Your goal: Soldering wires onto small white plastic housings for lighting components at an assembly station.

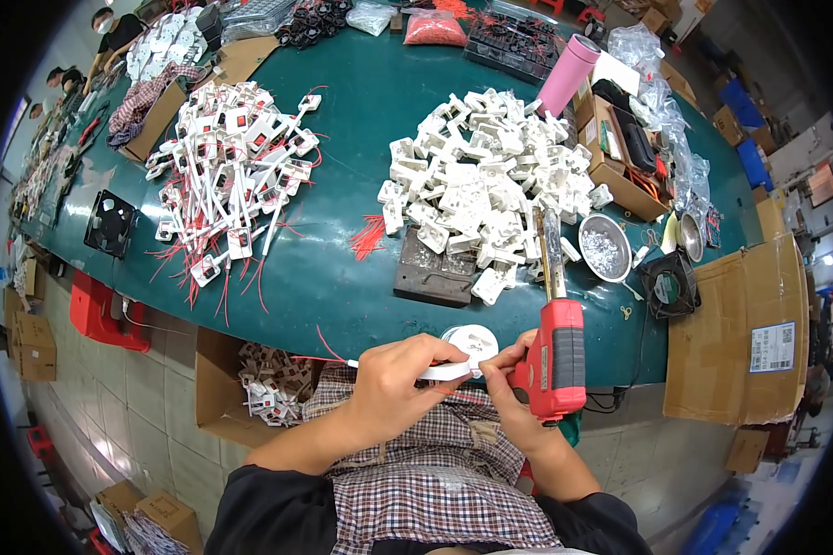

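At the near table edge, my left hand (393,370) is closed on a white plastic housing (473,343) with a round end. A white lead with thin red wires (329,347) sticks out to its left. My right hand (520,393) is also closed, its thumb and fingertips at the housing's right side. A red hand tool (559,356) with a dark ribbed grip and long metal shaft lies against the right hand's fingers and seems held by them. Its shaft points away over the table; its exact kind is unclear.
Beyond my hands are a pile of white housings (477,176), a dark metal block (433,268) and a bowl of small silvery pieces (604,248). Wired white switch units (236,157) are heaped at left. A pink flask (569,74), black fan (668,285) and cardboard box (736,338) stand right.
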Motion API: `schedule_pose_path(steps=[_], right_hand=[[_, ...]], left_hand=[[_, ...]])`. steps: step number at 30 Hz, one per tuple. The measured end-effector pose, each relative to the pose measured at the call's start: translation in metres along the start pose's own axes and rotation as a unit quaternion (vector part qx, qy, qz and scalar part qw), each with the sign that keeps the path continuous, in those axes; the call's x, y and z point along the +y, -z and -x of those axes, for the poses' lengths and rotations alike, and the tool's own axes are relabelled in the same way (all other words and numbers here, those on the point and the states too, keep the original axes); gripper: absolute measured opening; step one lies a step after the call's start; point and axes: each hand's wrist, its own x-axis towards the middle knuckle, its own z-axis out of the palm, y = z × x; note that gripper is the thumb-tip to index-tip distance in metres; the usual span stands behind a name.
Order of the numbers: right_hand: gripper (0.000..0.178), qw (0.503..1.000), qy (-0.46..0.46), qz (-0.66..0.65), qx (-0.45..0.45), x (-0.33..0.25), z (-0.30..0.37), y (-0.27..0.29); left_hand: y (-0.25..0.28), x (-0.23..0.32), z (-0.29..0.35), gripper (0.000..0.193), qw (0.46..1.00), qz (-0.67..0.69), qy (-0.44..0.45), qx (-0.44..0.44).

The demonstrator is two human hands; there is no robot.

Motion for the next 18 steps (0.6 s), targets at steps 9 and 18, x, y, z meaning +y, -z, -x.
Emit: schedule_pose_path(steps=[9, 18], right_hand=[[0.045, 0.999, -0.008, 0.005, -0.041, -0.002, -0.004, 0.004], [0.046, 0.999, -0.014, -0.017, -0.025, 0.006, 0.006, 0.005]], left_hand=[[0.001, 0.000, -0.002, 0.025, 1.000, 0.005, 0.002, 0.001], [-0.003, 0.000, 0.007, 0.026, 1.000, 0.003, 0.006, 0.006]])
